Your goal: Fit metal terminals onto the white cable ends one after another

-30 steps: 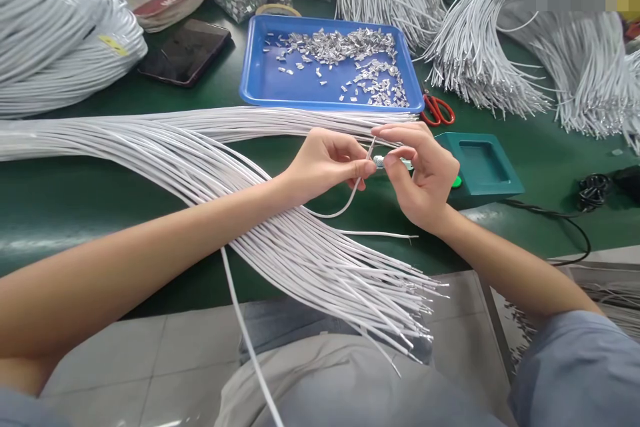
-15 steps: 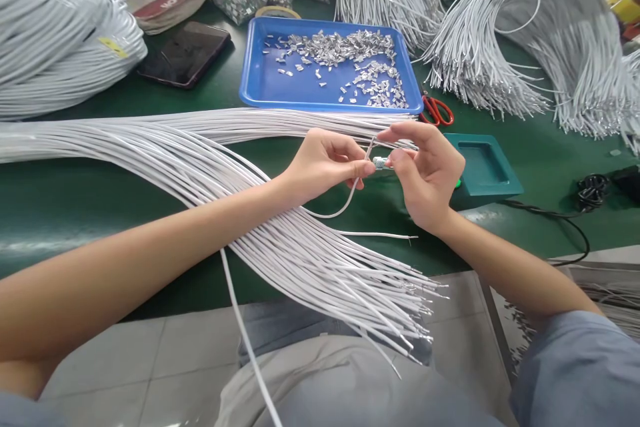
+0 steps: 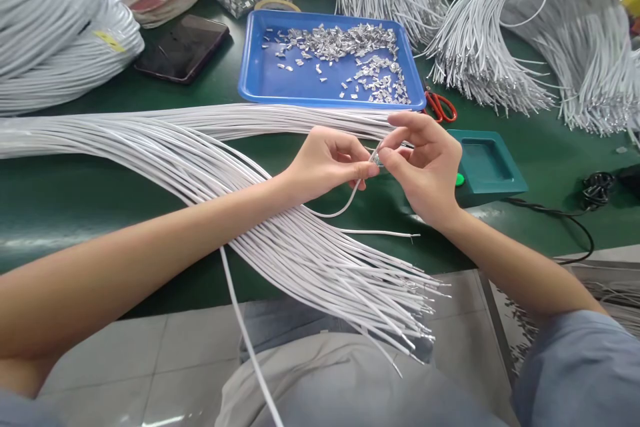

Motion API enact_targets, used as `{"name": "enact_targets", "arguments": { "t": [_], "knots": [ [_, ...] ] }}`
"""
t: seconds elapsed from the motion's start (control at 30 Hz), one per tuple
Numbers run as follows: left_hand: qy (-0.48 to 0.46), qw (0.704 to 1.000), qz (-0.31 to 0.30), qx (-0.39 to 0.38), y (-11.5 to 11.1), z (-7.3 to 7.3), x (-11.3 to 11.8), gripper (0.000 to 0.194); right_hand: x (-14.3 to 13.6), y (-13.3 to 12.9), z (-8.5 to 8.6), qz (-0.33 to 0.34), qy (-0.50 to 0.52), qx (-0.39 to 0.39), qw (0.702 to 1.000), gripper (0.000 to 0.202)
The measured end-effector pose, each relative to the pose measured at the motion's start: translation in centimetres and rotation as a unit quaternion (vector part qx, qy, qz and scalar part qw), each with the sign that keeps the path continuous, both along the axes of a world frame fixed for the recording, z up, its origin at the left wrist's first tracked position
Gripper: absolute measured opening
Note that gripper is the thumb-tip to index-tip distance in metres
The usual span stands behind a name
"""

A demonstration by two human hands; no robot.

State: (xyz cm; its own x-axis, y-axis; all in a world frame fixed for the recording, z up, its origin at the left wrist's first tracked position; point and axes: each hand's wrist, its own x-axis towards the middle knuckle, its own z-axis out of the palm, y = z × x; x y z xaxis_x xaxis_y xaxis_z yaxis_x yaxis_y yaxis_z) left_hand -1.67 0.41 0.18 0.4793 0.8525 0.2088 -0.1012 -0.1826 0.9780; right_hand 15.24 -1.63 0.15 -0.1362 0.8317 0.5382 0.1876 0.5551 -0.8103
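With your left hand (image 3: 335,160) and right hand (image 3: 427,167) now almost meeting, you work at the end of a single white wire (image 3: 336,215) above the dark green worktop (image 3: 75,207). Half a second ago your right fingertips stood farther out, with more of a small silvery piece (image 3: 378,161) exposed; they have since moved in to the wire's tip, leaving only a sliver of that piece showing. The shift suggests both hands are now busy on one spot. Your left grip is a firm pinch, thumb against forefinger, on the wire. Your right thumb and a finger come nearly together at its tip, another finger raised; whether they clasp wire or piece, you cannot tell. The wire bundle (image 3: 320,260) spills past the worktop's near edge, beneath your left forearm. Toward the far edge sits a blue tray (image 3: 275,91) of metal bits (image 3: 345,43), red-handled scissors (image 3: 443,108) by its near right corner.
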Motion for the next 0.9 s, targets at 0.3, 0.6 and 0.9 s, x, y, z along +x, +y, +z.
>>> {"name": "enact_targets", "arguments": {
  "t": [0.3, 0.6, 0.9],
  "knots": [
    [-0.045, 0.998, -0.015, -0.036, 0.28, -0.17, -0.23, 0.038, 0.33, 0.25, -0.6, -0.028, -0.033, 0.024, 0.999, 0.025],
    [-0.029, 0.997, -0.055, -0.047, 0.14, -0.01, -0.3, 0.038, 0.36, 0.19, -0.42, 0.001, -0.066, 0.023, 0.998, 0.027],
    [-0.036, 0.998, -0.042, -0.044, 0.13, -0.15, -0.19, 0.038, 0.34, -0.04, -0.23, -0.002, -0.038, 0.021, 0.999, 0.016]
  ]
}}
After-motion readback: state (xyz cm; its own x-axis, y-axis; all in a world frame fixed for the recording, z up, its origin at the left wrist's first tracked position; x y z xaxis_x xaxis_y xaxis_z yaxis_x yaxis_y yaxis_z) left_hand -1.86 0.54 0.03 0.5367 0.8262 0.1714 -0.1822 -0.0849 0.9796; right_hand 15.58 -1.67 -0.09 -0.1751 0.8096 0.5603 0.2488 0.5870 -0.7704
